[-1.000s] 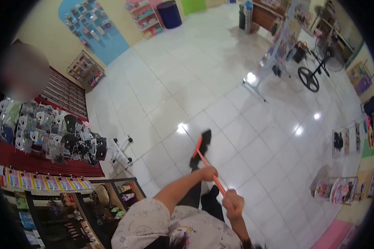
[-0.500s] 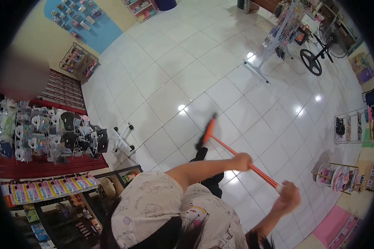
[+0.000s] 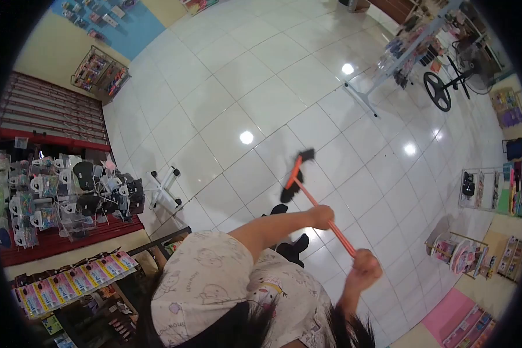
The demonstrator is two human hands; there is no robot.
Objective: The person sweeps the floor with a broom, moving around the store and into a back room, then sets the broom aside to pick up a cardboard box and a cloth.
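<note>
Both my hands grip a broom with a thin orange handle. Its black bristle head rests on the white tiled floor in front of me. My left hand is closed around the middle of the handle, arm stretched forward. Nearer my body, my right hand is closed around the handle's top end. My dark shoes show just below the broom head, and my patterned shirt and hair fill the bottom of the view.
A display rack of packaged goods with white feet stands at the left. A standing fan and a hanging-goods rack are at the far right. A small round rack stands near right.
The broom head has shifted a little forward and right across the tiles. My right hand has pulled in closer to my body. The view has swung, and a person at the left edge has left it.
</note>
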